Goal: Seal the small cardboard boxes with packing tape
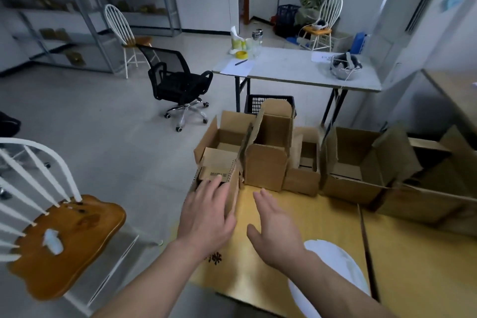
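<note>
Several small open cardboard boxes stand in a row along the far edge of the yellow table [296,219]. My left hand [206,212] lies with straight fingers against the near side of the leftmost box [219,162], at the table's left corner. Just right of that box, my right hand [273,224] hovers flat and open above the table, holding nothing. A taller box [268,160] with raised flaps stands behind my right hand. A yellow tape roll [241,54] sits on the far white table [296,67].
A white round object [333,266] lies on the yellow table under my right forearm. A larger open box [356,162] stands at the right. A wooden-seat chair [59,240] is close on the left; a black office chair [178,85] and a black crate [258,102] lie beyond.
</note>
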